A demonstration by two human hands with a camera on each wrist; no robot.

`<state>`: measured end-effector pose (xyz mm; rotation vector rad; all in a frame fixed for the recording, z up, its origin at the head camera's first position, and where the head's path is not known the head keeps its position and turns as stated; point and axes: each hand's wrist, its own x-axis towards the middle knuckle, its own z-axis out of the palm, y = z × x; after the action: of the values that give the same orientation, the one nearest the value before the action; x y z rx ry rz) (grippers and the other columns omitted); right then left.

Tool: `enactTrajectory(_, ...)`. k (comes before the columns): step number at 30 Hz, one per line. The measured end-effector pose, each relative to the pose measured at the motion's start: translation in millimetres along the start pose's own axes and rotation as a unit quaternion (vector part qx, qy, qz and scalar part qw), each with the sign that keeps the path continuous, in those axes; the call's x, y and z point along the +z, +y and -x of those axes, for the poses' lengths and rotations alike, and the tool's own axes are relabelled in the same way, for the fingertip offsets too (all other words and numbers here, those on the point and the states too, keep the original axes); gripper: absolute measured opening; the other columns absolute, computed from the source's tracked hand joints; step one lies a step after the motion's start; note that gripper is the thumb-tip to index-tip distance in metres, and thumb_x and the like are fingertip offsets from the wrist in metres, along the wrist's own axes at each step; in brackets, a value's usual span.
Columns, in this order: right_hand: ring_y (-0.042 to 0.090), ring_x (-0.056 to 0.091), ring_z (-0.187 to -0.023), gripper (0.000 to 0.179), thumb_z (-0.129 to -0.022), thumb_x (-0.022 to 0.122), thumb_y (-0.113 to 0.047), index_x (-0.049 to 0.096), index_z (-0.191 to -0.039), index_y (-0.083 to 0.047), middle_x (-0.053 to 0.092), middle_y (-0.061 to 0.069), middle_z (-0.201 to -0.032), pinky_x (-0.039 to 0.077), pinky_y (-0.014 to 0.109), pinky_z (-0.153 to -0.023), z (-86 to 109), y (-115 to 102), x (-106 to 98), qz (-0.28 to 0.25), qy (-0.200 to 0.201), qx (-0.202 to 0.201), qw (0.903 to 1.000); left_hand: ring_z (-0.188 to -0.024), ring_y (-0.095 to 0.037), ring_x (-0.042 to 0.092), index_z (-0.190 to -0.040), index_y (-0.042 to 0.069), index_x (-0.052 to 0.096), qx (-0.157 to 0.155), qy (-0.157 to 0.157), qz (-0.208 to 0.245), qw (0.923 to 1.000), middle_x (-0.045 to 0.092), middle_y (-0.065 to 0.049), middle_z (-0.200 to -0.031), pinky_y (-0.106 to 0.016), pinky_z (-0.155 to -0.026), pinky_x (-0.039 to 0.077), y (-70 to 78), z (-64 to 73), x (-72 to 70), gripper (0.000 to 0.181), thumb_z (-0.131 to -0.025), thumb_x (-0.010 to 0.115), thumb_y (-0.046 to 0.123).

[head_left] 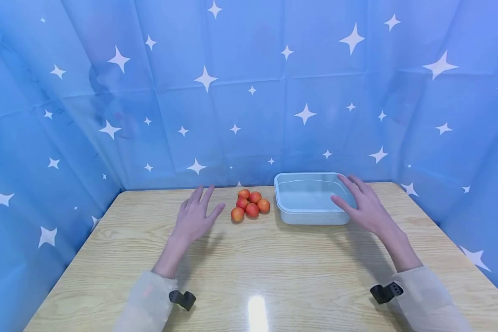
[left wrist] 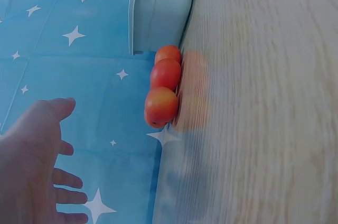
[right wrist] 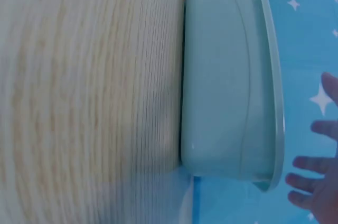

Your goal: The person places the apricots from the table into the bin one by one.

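Several small red-orange round fruits [head_left: 252, 210] sit in a tight cluster near the back of the table; their exact kind is unclear. To their left my left hand [head_left: 194, 216] hovers with fingers spread, holding nothing. In the left wrist view its thumb and fingers [left wrist: 67, 196] point toward the fruits [left wrist: 161, 104]. A light blue rectangular tub [head_left: 313, 218] stands right of the fruits. My right hand [head_left: 366, 207], fingers apart, is above the tub's right end and overlaps its rim in the head view. The right wrist view shows the tub's side wall [right wrist: 222, 86] beside those fingers.
Everything stands on a wooden table [head_left: 232, 272] with light grain. Blue curtain [head_left: 249, 60] with white stars closes off the back and both sides. Small black devices [head_left: 182, 299] are strapped at both wrists, over pale sleeves [head_left: 147, 299].
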<state>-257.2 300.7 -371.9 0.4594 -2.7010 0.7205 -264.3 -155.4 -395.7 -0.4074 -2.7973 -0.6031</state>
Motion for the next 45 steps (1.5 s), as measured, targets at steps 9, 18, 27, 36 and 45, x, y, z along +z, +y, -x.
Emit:
enactTrajectory(9, 0.054, 0.022, -0.143, 0.071, -0.101, 0.059, -0.041, 0.030, -0.160, -0.014, 0.027, 0.029, -0.158, 0.022, 0.077, -0.105, -1.2, 3.6, 4.8, -0.036, -0.024, -0.002, 0.9991, -0.139, -0.048, 0.039, -0.159, 0.012, 0.031, 0.000, 0.006, 0.061, 0.9981, 0.036, -0.024, -0.156, -0.067, -0.106, 0.036, 8.4, 0.0, 5.7, 0.075, -0.102, 0.043, 0.059)
enactTrajectory(18, 0.054, 0.024, -0.142, 0.072, -0.100, 0.062, -0.041, 0.031, -0.159, -0.014, 0.029, 0.029, -0.157, 0.027, 0.076, -0.104, 0.2, 5.5, 8.4, -0.053, -0.046, -0.003, 0.9975, -0.136, -0.043, 0.044, -0.158, 0.011, 0.032, 0.004, -0.007, 0.093, 0.9956, 0.041, -0.021, -0.153, -0.063, -0.105, 0.041, 15.3, -4.7, 14.3, 0.075, -0.101, 0.049, 0.057)
enactTrajectory(27, 0.044, 0.052, -0.124, 0.067, -0.097, 0.068, -0.032, 0.042, -0.152, -0.003, 0.047, 0.024, -0.147, 0.045, 0.064, -0.096, 0.5, 10.1, 17.7, -0.074, -0.040, -0.041, 0.9956, -0.136, -0.042, 0.045, -0.154, 0.003, 0.037, 0.003, -0.022, 0.127, 0.9917, 0.043, -0.022, -0.151, -0.058, -0.107, 0.041, 18.4, -8.0, 27.6, 0.070, -0.101, 0.059, 0.044)
enactTrajectory(36, 0.033, 0.064, -0.103, 0.046, -0.093, 0.074, -0.022, 0.061, -0.133, -0.002, 0.068, 0.017, -0.116, 0.054, 0.045, -0.085, 2.3, 9.8, 22.6, -0.083, -0.008, -0.071, 0.9939, -0.128, -0.038, 0.053, -0.142, -0.002, 0.049, 0.005, -0.029, 0.163, 0.9861, 0.051, -0.021, -0.142, -0.052, -0.106, 0.044, 20.5, -10.5, 38.6, 0.057, -0.099, 0.065, 0.031)
enactTrajectory(45, 0.014, 0.065, -0.090, 0.028, -0.090, 0.077, -0.012, 0.072, -0.117, -0.005, 0.072, 0.007, -0.101, 0.051, 0.019, -0.079, 6.7, 12.9, 23.2, -0.095, 0.009, -0.102, 0.9901, -0.111, -0.032, 0.059, -0.136, -0.001, 0.055, 0.005, -0.031, 0.168, 0.9853, 0.056, -0.021, -0.133, -0.048, -0.101, 0.049, 21.5, -14.4, 51.7, 0.049, -0.098, 0.064, 0.027)
